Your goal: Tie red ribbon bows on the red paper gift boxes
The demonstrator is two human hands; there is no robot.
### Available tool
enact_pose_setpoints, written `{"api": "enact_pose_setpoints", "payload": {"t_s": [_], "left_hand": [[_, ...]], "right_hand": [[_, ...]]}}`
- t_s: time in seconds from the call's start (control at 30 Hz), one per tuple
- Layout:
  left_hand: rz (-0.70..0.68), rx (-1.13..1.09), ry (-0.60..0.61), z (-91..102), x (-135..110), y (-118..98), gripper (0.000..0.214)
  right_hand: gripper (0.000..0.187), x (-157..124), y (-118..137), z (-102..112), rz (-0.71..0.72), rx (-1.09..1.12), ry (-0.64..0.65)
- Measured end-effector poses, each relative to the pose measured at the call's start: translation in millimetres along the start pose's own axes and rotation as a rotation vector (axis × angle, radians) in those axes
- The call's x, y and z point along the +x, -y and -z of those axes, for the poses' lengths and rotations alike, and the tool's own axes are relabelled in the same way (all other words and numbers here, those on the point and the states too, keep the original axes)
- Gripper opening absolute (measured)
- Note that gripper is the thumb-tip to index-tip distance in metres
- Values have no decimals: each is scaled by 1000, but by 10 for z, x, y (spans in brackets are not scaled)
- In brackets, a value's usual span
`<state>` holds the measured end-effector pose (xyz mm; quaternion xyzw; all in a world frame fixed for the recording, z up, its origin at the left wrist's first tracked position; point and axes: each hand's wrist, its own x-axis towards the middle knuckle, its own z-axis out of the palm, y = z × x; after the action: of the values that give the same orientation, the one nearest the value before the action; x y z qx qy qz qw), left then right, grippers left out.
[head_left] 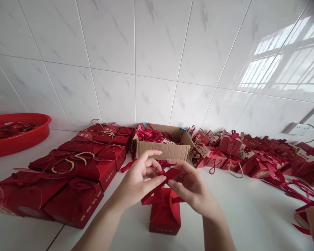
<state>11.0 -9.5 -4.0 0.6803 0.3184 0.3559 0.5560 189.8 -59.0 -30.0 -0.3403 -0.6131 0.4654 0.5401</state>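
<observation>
A small red gift box (164, 216) stands on the white surface in front of me. Above it I hold a red ribbon (170, 173) between both hands. My left hand (138, 181) pinches the ribbon with thumb and fingers from the left. From the right, my right hand (189, 184) pinches the same ribbon, its fingers curled round it. The ribbon's loose ends hang down over the box top.
A brown cardboard box (163, 150) of red ribbons sits behind my hands. Rows of larger red boxes (75, 170) lie at left, several decorated red boxes (232, 150) at right. A red basin (18, 134) stands far left. Loose ribbons (298, 191) lie at right.
</observation>
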Motion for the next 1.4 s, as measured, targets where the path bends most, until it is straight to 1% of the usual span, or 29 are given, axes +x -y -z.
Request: {"api": "enact_pose_setpoints", "payload": {"t_s": [0.07, 0.13, 0.2, 0.27, 0.33, 0.4, 0.5, 0.57, 0.6, 0.67, 0.73, 0.87, 1.03, 1.13, 1.3, 1.4], "left_hand": [[-20, 10, -12, 1, 6, 18, 47], [-45, 21, -25, -1, 11, 30, 47], [-68, 36, -35, -5, 13, 38, 46], [-92, 50, -44, -7, 13, 43, 44], [-110, 63, -39, -1, 14, 51, 42], [-111, 89, 7, 10, 16, 60, 40], [-71, 157, 127, 27, 17, 67, 33], [-34, 184, 165, 31, 15, 68, 29], [-18, 189, 163, 31, 14, 70, 28], [-2, 195, 142, 32, 13, 76, 29], [2, 190, 114, 34, 17, 85, 31], [28, 131, 63, 34, 32, 77, 31], [59, 71, 76, 10, 37, 38, 32], [28, 80, 67, -4, 41, 58, 32], [-90, 217, -60, 21, 49, 126, 40], [-134, 307, -122, 73, 46, 121, 41]], "right_hand": [[42, 3, -4, 7, -13, -22, 35], [45, 11, -19, 13, -54, -53, 42], [37, 25, -41, 18, -62, -79, 13], [23, 43, -62, 24, -11, -88, -26], [15, 57, -73, 36, 58, -90, -52], [14, 63, -66, 56, 101, -107, -64], [17, 53, -20, 95, 148, -166, -59], [20, 39, 23, 122, 184, -212, -13], [23, 31, 42, 134, 200, -240, 21], [28, 16, 66, 153, 224, -320, 81], [32, 7, 62, 165, 238, -419, 102], [38, 15, -3, 165, 277, -587, 59], [34, 42, -57, 157, 327, -665, 12], [31, 51, -59, 164, 334, -688, -19], [36, 44, -42, 221, 387, -680, -4], [34, 19, -11, 302, 399, -693, -19]]}}
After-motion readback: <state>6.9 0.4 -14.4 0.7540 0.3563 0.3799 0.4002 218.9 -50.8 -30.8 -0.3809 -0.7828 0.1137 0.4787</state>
